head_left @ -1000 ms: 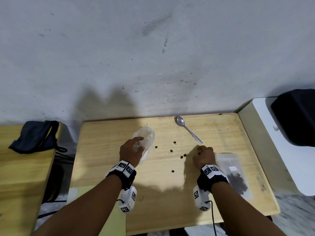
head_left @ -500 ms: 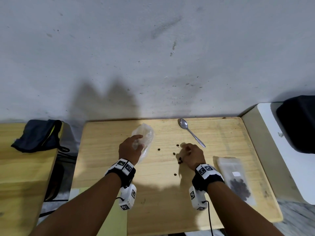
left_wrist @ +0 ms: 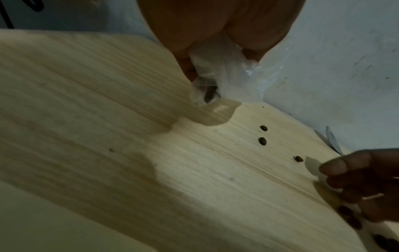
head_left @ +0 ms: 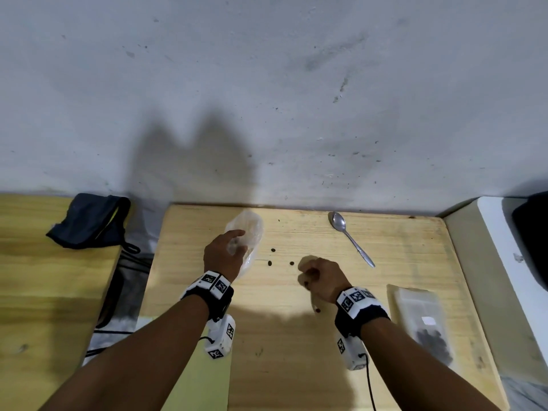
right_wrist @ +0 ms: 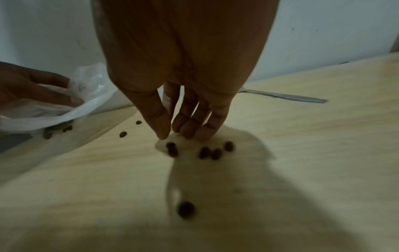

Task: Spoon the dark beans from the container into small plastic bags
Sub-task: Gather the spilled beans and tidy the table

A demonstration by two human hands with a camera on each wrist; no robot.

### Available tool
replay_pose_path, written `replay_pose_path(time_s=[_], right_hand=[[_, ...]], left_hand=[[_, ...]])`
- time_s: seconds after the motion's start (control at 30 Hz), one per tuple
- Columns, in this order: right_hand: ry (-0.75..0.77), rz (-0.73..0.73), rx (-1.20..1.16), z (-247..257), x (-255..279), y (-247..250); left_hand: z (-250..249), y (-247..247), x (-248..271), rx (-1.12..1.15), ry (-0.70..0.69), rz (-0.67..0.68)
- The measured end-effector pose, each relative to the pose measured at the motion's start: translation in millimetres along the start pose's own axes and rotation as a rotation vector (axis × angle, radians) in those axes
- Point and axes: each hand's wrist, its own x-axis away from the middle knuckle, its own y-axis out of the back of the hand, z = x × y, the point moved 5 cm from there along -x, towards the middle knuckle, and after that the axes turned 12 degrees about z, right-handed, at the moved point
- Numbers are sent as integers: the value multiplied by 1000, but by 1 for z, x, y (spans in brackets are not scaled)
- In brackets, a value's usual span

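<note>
My left hand [head_left: 224, 256] pinches a crumpled clear plastic bag [head_left: 247, 232] at the back left of the wooden table [head_left: 296, 366]; a dark bean or two shows in the bag's corner [left_wrist: 208, 95]. My right hand [head_left: 318, 277] is at the table's middle, its fingertips [right_wrist: 164, 134] down on the wood and touching several loose dark beans [right_wrist: 207, 151]. More stray beans [head_left: 269, 263] lie between the hands, and one [head_left: 317, 310] lies nearer me. A metal spoon [head_left: 351, 241] lies untouched behind the right hand. A flat clear bag [head_left: 418, 310] holding beans lies at the right.
A grey wall runs right behind the table. A dark cloth pouch [head_left: 89, 221] lies on a second wooden top to the left, across a gap. At the right stands a white ledge with a black object [head_left: 533, 232].
My right hand has left the filled bag and moved left to the loose beans, dragging several toward me. The left hand has kept its hold on the clear bag.
</note>
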Motion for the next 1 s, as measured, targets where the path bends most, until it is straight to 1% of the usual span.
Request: replay_pose_path(time_s=[0.1,0.17,0.23,0.27,0.33,0.4,0.47,0.53,0.6,0.67,0.77,0.87,0.93,1.0], right_hand=[[36,-72,31,20,-19,2],[53,-67,50,37,-34,-1],[47,-26,67,50,-53,-11],[32,-2,117,56,-61,-16],[-5,55,322,59,-76,-27],[-38,122,450,58,-83,-38],[15,127,506,58,-85,-46],[69,122,518,68,-73,-46],[54,59,510,65,-65,-40],[35,13,424,57,-59,-31],[-8,24,364,42,-48,-24],[42,52,367,35,-34,-17],[56,-14,276,28,-28,-6],[53,-109,169,19,-22,8]], left_hand=[[3,9,0,0,16,-17],[6,16,1,8,24,-41],[10,21,3,11,22,-53],[11,23,4,7,9,-57],[15,26,7,2,-13,-72],[18,28,9,22,-8,-74],[21,29,10,50,20,-55],[23,29,11,68,42,-33],[24,28,11,84,48,-19],[23,27,12,84,48,-10],[21,23,12,79,38,3],[15,17,14,36,5,12],[13,13,14,29,-7,14],[11,9,16,24,-12,15]])
